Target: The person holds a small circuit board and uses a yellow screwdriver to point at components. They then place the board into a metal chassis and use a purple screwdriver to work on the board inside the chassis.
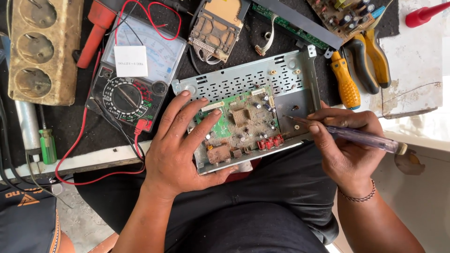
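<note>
- The left hand (180,140) lies flat and spread on the metal chassis (248,82), fingers over the near-left part of the circuit board (243,124) and thumb hooked under the front edge; it presses and steadies rather than closing around anything.
- The right hand (344,140) is closed around a screwdriver (361,138) with a clear violet handle, held like a pen, its thin tip resting on the bare grey plate just right of the board, near a small screw hole.
- The chassis sits at the near edge of the table (412,61), partly over the person's lap, its cover off and the dusty board exposed.
- Judged from this, the opening-up is done, but the board is still seated in the chassis, so its removal seems to remain.
- Behind the chassis lie an analogue multimeter (136,75) with red leads, a loose circuit module (218,28), an orange-handled screwdriver (346,84) and orange-handled pliers (372,56).
- A worn socket strip (42,49) sits at far left.
</note>
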